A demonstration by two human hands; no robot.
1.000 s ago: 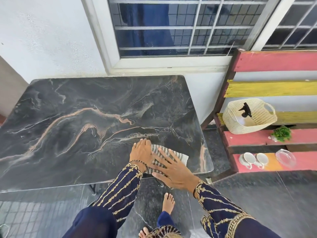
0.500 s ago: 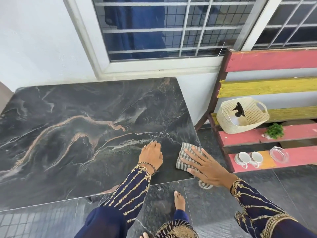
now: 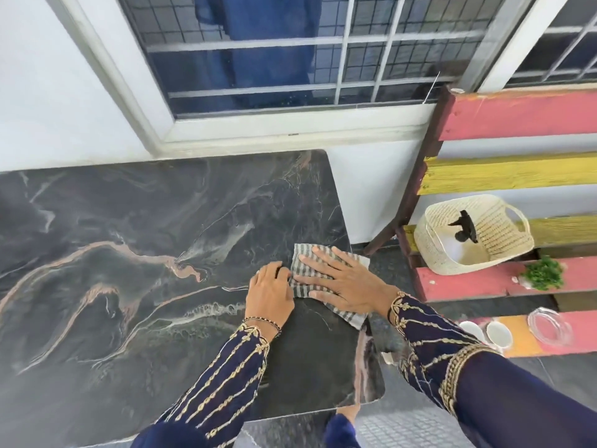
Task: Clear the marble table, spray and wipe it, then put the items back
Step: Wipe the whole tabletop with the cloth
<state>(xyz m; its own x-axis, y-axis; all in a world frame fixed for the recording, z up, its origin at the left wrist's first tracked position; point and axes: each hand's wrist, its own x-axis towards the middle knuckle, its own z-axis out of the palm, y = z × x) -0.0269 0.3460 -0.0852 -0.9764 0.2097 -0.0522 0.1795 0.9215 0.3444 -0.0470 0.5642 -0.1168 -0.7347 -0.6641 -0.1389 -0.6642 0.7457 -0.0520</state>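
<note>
A dark marble table (image 3: pixel 129 253) with pink and white veins fills the left and middle of the head view. A grey-and-white striped cloth (image 3: pixel 307 253) lies on its right edge, partly hanging off. My right hand (image 3: pixel 345 279) presses flat on the cloth with fingers spread. My left hand (image 3: pixel 269 292) rests on the marble just left of the cloth, its fingertips touching the cloth's edge. The removed items sit on the bench to the right: a woven basket (image 3: pixel 504 234) holding a black spray bottle head (image 3: pixel 465 226), a small green plant (image 3: pixel 544 273), two white cups (image 3: pixel 484 333) and a clear glass dish (image 3: pixel 550 328).
A pink and yellow slatted wooden bench (image 3: pixel 517 114) stands right of the table with a narrow gap between. A white wall and barred window (image 3: pixel 290 59) run behind the table. Dark floor tiles (image 3: pixel 403 425) lie below, with my foot under the table's front edge.
My right hand has slid the cloth up the right edge of the table, away from the front corner. My left hand moved with it and stays beside the cloth.
</note>
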